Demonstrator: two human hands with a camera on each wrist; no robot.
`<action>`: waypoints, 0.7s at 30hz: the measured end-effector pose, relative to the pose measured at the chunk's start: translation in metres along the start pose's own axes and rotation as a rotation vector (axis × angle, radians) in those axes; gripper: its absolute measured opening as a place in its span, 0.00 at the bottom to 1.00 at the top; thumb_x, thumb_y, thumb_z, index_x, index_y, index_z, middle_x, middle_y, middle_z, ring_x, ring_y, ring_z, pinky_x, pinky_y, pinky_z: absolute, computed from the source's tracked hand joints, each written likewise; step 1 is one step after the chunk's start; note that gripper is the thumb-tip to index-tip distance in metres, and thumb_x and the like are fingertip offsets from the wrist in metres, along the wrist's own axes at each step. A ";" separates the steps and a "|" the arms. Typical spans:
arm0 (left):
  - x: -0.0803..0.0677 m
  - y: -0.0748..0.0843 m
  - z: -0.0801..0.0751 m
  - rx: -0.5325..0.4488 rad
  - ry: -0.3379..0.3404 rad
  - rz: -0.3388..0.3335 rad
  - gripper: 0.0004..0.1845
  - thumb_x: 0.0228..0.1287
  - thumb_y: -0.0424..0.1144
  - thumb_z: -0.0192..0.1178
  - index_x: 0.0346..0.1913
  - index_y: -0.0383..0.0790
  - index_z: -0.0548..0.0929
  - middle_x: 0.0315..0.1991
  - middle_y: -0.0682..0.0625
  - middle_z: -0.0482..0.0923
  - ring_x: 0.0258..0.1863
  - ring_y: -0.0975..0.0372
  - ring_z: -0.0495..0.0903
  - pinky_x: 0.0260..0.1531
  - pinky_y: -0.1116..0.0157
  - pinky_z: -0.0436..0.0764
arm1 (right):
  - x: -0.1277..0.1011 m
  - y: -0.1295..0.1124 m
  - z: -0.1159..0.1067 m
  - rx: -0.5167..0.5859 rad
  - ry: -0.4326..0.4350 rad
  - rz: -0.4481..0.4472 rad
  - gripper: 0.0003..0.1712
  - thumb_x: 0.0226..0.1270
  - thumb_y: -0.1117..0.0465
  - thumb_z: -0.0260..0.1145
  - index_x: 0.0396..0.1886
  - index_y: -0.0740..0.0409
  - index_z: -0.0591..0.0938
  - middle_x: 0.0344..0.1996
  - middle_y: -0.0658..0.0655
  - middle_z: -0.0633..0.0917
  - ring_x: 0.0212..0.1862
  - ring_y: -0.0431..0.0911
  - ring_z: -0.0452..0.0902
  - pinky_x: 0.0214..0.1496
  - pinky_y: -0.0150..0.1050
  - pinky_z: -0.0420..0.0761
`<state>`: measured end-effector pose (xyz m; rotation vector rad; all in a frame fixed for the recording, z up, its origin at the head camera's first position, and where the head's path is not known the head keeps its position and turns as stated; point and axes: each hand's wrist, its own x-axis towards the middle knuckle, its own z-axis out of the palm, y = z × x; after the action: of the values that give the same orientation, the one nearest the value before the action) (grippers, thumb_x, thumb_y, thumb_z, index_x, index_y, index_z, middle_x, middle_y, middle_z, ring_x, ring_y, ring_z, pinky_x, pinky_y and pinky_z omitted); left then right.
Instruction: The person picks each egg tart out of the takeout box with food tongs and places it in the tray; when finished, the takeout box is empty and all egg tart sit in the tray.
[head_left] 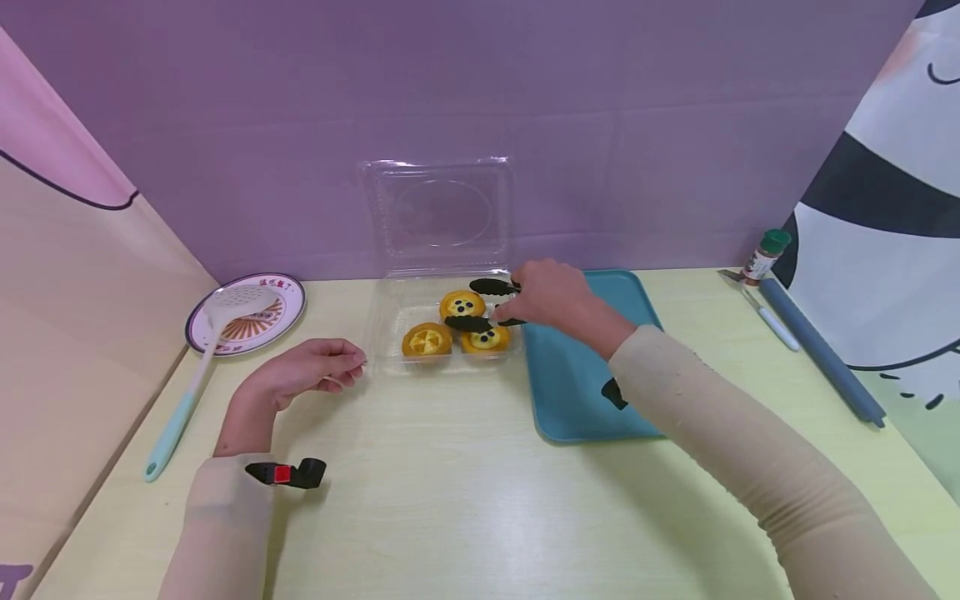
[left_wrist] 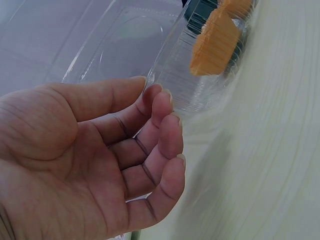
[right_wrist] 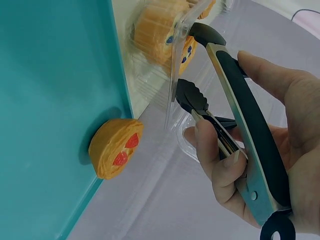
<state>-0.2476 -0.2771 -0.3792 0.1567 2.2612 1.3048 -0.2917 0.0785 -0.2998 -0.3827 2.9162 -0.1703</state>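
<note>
Right hand (head_left: 553,292) grips parted tongs (head_left: 465,324) over three tarts (head_left: 427,339) in clear container (head_left: 387,329); red-topped tart (right_wrist: 116,150) already on tray (head_left: 566,408), three apparently left. Left hand (head_left: 306,369) curled at container corner, grip unclear.

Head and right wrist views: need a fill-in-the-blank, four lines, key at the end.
The person's ____ hand grips the tongs.
The clear box has its lid ____, not closed.
The spice jar has a ____ cap.
The tart on the tray has two ____ topping pieces.

Missing words: right; open; green; red.
</note>
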 end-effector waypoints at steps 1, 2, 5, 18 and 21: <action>0.000 0.000 0.000 -0.002 -0.001 -0.003 0.22 0.77 0.46 0.54 0.57 0.28 0.73 0.45 0.46 0.78 0.44 0.57 0.78 0.47 0.64 0.81 | 0.000 -0.001 0.001 -0.004 0.002 -0.001 0.40 0.57 0.28 0.67 0.58 0.52 0.81 0.47 0.54 0.86 0.44 0.50 0.81 0.40 0.46 0.82; 0.000 0.000 0.000 -0.003 -0.002 -0.001 0.22 0.77 0.46 0.54 0.57 0.28 0.73 0.45 0.46 0.78 0.44 0.57 0.78 0.47 0.64 0.81 | 0.001 -0.002 0.001 -0.008 0.004 -0.002 0.37 0.57 0.28 0.67 0.53 0.52 0.82 0.42 0.53 0.85 0.41 0.49 0.81 0.38 0.45 0.81; 0.000 -0.001 0.000 -0.006 -0.005 -0.002 0.22 0.77 0.46 0.54 0.57 0.28 0.73 0.44 0.46 0.78 0.44 0.58 0.78 0.47 0.64 0.81 | 0.002 -0.004 0.003 -0.002 0.011 0.008 0.33 0.57 0.29 0.67 0.41 0.53 0.82 0.32 0.52 0.81 0.36 0.48 0.78 0.32 0.42 0.78; 0.000 0.001 -0.001 -0.019 -0.007 -0.001 0.20 0.77 0.45 0.54 0.56 0.28 0.73 0.43 0.47 0.78 0.43 0.57 0.78 0.46 0.64 0.81 | -0.001 -0.008 0.005 0.025 0.021 0.020 0.30 0.58 0.30 0.67 0.25 0.52 0.74 0.21 0.49 0.68 0.27 0.45 0.70 0.25 0.37 0.69; 0.000 0.001 0.000 -0.021 -0.009 -0.002 0.20 0.77 0.45 0.54 0.56 0.28 0.73 0.43 0.47 0.78 0.43 0.58 0.78 0.47 0.64 0.81 | 0.000 -0.007 0.004 0.032 0.017 0.022 0.30 0.59 0.30 0.67 0.24 0.51 0.73 0.20 0.48 0.66 0.26 0.44 0.68 0.24 0.37 0.66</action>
<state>-0.2477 -0.2769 -0.3782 0.1524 2.2386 1.3230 -0.2889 0.0716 -0.3028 -0.3460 2.9288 -0.2181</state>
